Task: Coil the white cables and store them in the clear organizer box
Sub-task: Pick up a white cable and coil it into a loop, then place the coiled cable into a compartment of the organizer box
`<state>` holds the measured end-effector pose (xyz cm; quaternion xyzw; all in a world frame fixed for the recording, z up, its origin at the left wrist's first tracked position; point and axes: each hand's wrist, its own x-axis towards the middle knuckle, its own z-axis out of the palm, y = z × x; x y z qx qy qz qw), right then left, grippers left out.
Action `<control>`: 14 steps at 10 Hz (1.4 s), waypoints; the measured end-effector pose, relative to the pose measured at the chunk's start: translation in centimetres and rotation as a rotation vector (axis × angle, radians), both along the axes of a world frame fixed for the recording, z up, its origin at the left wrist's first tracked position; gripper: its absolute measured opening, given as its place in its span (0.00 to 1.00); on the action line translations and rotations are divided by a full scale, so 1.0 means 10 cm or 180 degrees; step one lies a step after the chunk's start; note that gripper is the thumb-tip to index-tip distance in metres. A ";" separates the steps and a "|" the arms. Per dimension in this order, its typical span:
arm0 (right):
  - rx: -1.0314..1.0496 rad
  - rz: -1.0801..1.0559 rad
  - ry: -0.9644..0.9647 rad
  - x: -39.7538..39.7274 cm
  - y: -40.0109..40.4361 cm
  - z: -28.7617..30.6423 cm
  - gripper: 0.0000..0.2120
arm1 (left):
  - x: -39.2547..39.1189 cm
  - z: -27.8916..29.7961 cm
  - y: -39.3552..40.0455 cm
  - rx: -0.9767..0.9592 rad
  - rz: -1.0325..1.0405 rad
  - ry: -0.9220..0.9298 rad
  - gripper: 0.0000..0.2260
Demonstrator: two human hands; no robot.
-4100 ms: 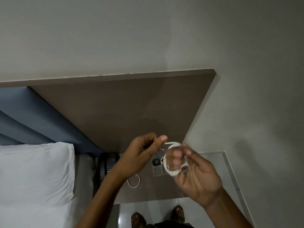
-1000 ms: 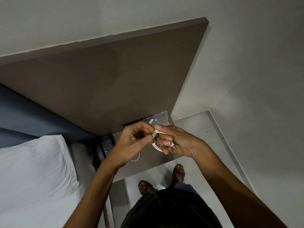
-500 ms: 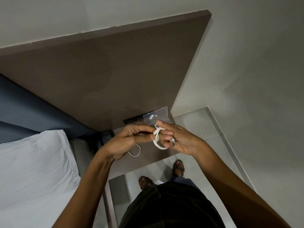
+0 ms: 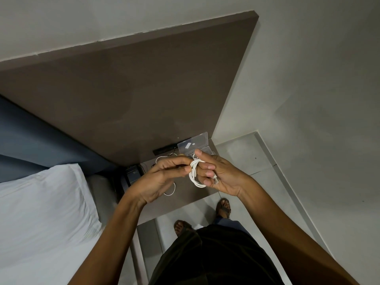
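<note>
A white cable (image 4: pixel 194 174) is wound in a small coil around the fingers of my right hand (image 4: pixel 218 174); its metal plug sticks out by the palm. My left hand (image 4: pixel 162 177) pinches the coil's top with thumb and forefinger. Both hands hover above a brown bedside table (image 4: pixel 183 199). The clear organizer box (image 4: pixel 193 145) stands open at the table's far right corner, its lid raised against the headboard. Another loose white cable (image 4: pixel 171 192) lies on the table, partly hidden under my left hand.
A dark phone-like device (image 4: pixel 132 175) sits at the table's left edge. A bed with a white pillow (image 4: pixel 41 202) lies to the left, and a brown headboard panel (image 4: pixel 133 89) rises behind. My sandalled feet (image 4: pixel 223 206) stand on grey floor tiles.
The view dropped toward the table after the first frame. The coil stayed on my right hand's fingers while my left hand kept working its top; the hands shifted little in the last second.
</note>
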<state>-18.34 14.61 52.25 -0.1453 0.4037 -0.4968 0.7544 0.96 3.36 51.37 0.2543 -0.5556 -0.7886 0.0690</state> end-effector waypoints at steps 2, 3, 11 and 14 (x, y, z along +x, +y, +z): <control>0.0148 -0.0134 0.0316 0.01 0.00 -0.09 0.27 | -0.02 -0.04 0.03 -0.0094 0.0063 -0.0169 0.17; 0.0217 -0.0310 0.0166 -0.02 -0.01 -0.17 0.26 | -0.06 -0.07 0.06 -0.0207 0.0237 -0.0244 0.16; 0.0412 -0.0157 0.0562 -1.41 -0.18 -0.63 0.28 | -1.44 -0.24 0.24 0.0212 0.1079 -0.0431 0.09; 0.0597 -0.0314 0.0321 -1.72 -0.25 -0.98 0.28 | -1.95 -0.49 0.39 0.0052 0.1517 -0.1029 0.10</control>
